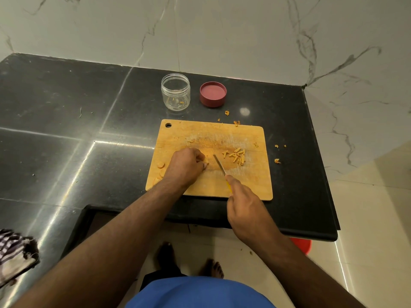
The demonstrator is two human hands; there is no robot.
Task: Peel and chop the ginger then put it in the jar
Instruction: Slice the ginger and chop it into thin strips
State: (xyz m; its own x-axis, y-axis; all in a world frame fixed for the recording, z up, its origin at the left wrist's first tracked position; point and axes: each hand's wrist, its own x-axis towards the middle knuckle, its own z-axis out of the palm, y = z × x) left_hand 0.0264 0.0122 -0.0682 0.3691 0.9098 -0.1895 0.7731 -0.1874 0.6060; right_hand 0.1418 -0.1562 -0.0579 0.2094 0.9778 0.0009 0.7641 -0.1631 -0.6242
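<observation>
Your left hand (186, 162) pinches a small, firm, likely slippery ginger piece (205, 163); your right hand (241, 201) grips the knife (219, 164) just beside it. Keep your fingertips curled back.

1. No text, label, brand, number or sign is readable anywhere I look.
2. Jar (175, 92), beyond my left hand (185, 166): clear wall, no label I can read.
3. Lid (213, 94), beyond my right hand (243, 202): plain red, no marking legible.
4. Cutting board (255, 185) under both hands: bare wood, no stamp legible.
5. Knife (219, 164) in my right hand: no print discernible on the blade.
</observation>
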